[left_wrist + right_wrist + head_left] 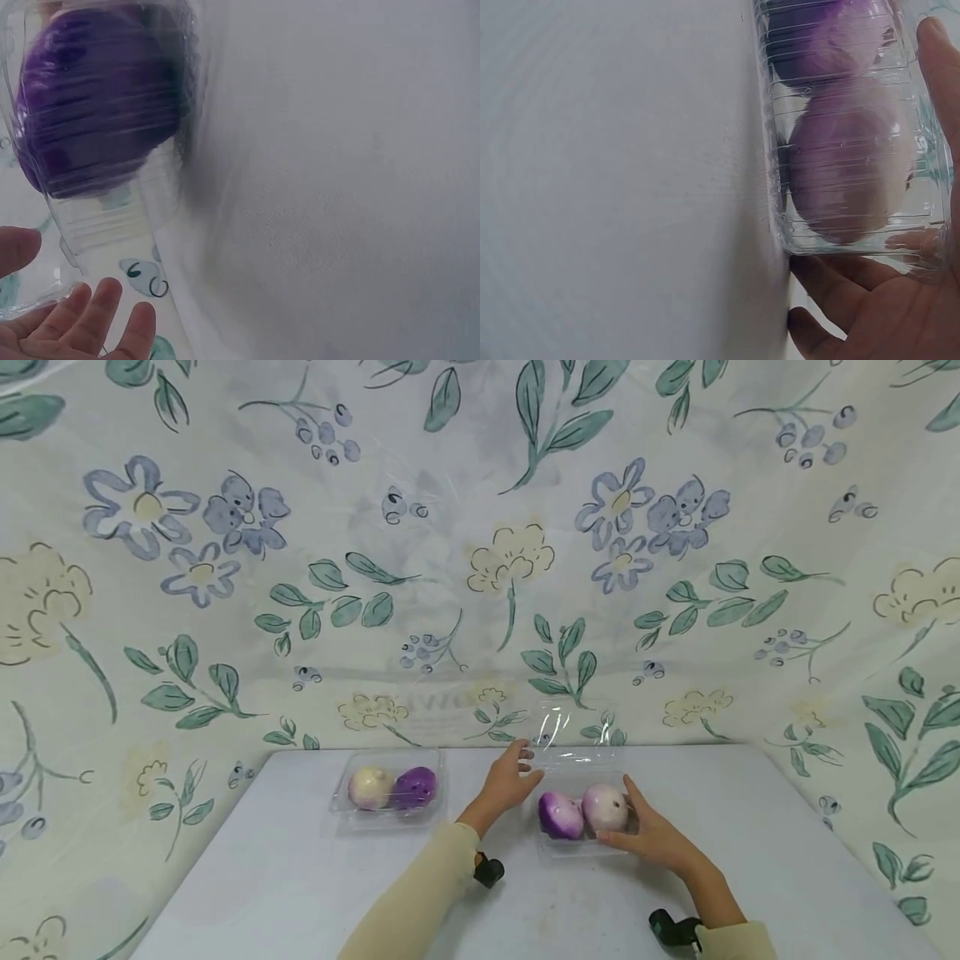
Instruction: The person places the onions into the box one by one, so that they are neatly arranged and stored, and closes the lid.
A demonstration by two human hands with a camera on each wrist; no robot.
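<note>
A clear plastic clamshell box (585,849) sits at the right of the table with its lid (573,731) raised behind it. Inside are two round, turnip-like vegetables: a purple-and-white one (560,817) on the left and a paler pinkish one (605,808) on the right. My right hand (660,837) grips the box's right end, thumb at the front; in the right wrist view its fingers bend around that end. My left hand (507,781) is at the back left corner, fingertips close to the lid's left edge, thumb apart from the relaxed fingers.
A second clear clamshell box (390,823) stands at the table's left with a cream vegetable (370,788) and a purple one (415,787) inside. A floral curtain (450,568) hangs right behind the white table's (315,893) back edge. Black cameras are worn on both wrists.
</note>
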